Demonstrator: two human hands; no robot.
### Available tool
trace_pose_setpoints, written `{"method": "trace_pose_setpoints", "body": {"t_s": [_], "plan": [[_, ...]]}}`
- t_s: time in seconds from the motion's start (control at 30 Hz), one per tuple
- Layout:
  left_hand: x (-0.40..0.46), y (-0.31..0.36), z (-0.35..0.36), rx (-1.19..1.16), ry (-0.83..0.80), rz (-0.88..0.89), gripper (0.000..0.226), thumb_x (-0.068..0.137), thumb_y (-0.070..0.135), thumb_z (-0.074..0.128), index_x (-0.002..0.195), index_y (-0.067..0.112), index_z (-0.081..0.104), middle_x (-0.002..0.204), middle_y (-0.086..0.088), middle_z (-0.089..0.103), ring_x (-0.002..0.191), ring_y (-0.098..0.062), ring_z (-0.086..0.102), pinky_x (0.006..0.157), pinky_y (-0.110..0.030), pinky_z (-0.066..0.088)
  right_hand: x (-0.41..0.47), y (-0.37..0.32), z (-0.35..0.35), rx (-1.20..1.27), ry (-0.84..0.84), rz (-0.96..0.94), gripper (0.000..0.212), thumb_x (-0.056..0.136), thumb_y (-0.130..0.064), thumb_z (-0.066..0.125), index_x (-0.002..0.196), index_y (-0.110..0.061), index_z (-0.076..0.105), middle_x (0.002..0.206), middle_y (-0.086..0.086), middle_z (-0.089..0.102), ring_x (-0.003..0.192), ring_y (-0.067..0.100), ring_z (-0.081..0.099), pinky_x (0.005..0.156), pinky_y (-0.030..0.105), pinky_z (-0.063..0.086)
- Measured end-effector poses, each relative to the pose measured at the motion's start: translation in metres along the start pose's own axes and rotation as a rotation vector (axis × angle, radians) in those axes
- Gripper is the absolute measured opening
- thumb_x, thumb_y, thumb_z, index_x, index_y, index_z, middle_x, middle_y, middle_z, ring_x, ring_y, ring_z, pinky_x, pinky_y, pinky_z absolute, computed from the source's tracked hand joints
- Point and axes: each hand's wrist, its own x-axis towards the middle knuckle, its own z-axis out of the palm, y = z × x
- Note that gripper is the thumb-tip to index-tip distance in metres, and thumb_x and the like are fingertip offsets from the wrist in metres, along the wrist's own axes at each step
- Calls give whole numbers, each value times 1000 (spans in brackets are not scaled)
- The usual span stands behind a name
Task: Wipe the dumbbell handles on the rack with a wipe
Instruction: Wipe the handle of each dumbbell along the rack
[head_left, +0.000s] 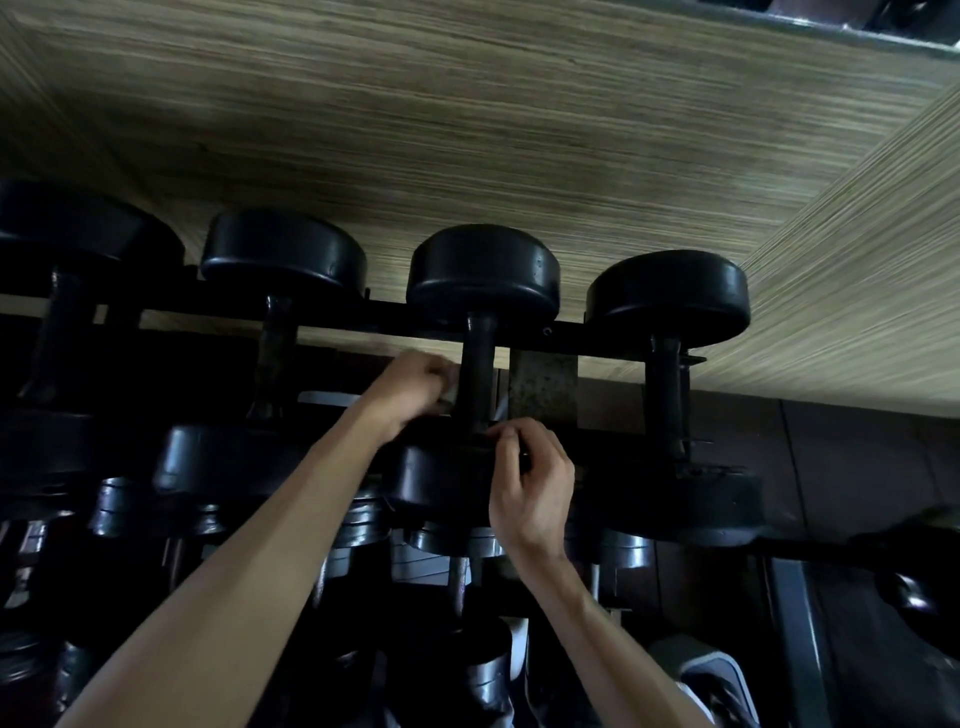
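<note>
My two bare forearms reach up from the near edge toward the top row of the dumbbell rack (613, 332). My left hand (415, 387) is curled shut against the left side of the handle (478, 374) of the third dumbbell (483, 275) from the left, with a small pale wad of wipe (450, 396) pinched between the fingers and the bar. My right hand (530, 483) sits nearer and lower, at the handle's near end where it meets the near weight head (436, 478); thumb and forefinger are drawn together in a narrow pinch, and I cannot tell whether they grip anything. The dumbbell lies across the black rails, far head against the wood-grain wall (467, 130). A similar dumbbell (670, 301) rests just to the right, two more to the left, and smaller ones sit on lower tiers.
</note>
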Motion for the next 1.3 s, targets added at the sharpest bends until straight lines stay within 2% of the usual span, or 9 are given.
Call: {"method": "trace_pose_setpoints", "body": {"t_s": [0.13, 0.37, 0.57, 0.73, 0.87, 1.0, 1.1, 1.2, 1.3], "plan": [[15, 28, 12, -1, 304, 150, 26, 94, 9, 61, 70, 17, 67, 71, 0, 66, 70, -13, 61, 72, -28, 50, 0, -1, 0, 0, 3, 17, 29, 93, -23, 43, 81, -18, 69, 76, -13, 66, 80, 8, 62, 74, 43, 52], [-45, 8, 17, 105, 245, 181, 11, 84, 3, 75, 80, 3, 65, 67, 4, 65, 51, 9, 60, 54, -5, 45, -1, -2, 1, -1, 28, 9, 30, 93, -25, 43, 79, -16, 67, 75, -11, 66, 76, 8, 60, 70, 43, 51], [-16, 39, 20, 64, 425, 321, 17, 79, 7, 80, 74, 17, 68, 67, 12, 64, 61, 6, 62, 69, -9, 50, -1, -4, 0, 3, 25, 30, 29, 92, -25, 44, 78, -20, 68, 75, -16, 66, 79, 6, 61, 74, 41, 52], [-36, 9, 20, 111, 224, 248, 24, 78, -4, 78, 69, 16, 66, 78, -2, 74, 68, -15, 71, 71, -27, 58, -1, -1, 1, -2, 33, 32, 29, 92, -25, 43, 78, -19, 68, 74, -14, 66, 77, 7, 61, 71, 41, 52], [-31, 13, 22, 245, 357, 323, 14, 81, 14, 80, 70, 16, 73, 65, 8, 71, 63, 0, 68, 68, -15, 51, -1, -2, 1, -1, 24, 36, 30, 92, -27, 42, 78, -18, 68, 74, -14, 66, 77, 7, 61, 71, 38, 51], [-11, 49, 22, 139, 472, 400, 7, 83, 4, 77, 88, 0, 74, 75, 1, 68, 56, 20, 57, 62, -1, 43, -1, -5, 0, 7, 19, 53, 30, 90, -27, 43, 78, -21, 69, 75, -16, 66, 81, 4, 61, 75, 36, 52], [-18, 43, 22, 215, 394, 380, 6, 82, 4, 77, 87, 3, 74, 82, -3, 74, 61, 10, 62, 66, -6, 50, -2, -4, 0, 13, 19, 45, 30, 90, -28, 43, 78, -21, 69, 75, -16, 66, 80, 5, 62, 75, 36, 52], [-41, 15, 19, 396, 224, 251, 16, 81, 10, 80, 71, 19, 71, 70, 9, 71, 59, 1, 65, 66, -20, 58, -2, -3, 0, 9, 21, 43, 30, 90, -28, 42, 77, -19, 68, 73, -14, 66, 77, 7, 61, 71, 38, 52], [-49, 9, 14, 470, 139, 157, 20, 77, 14, 83, 65, 22, 69, 63, 14, 67, 56, 10, 62, 59, -5, 48, -1, -3, 1, -1, 23, 43, 31, 90, -28, 42, 77, -18, 68, 73, -13, 65, 76, 8, 60, 69, 38, 51]]}}
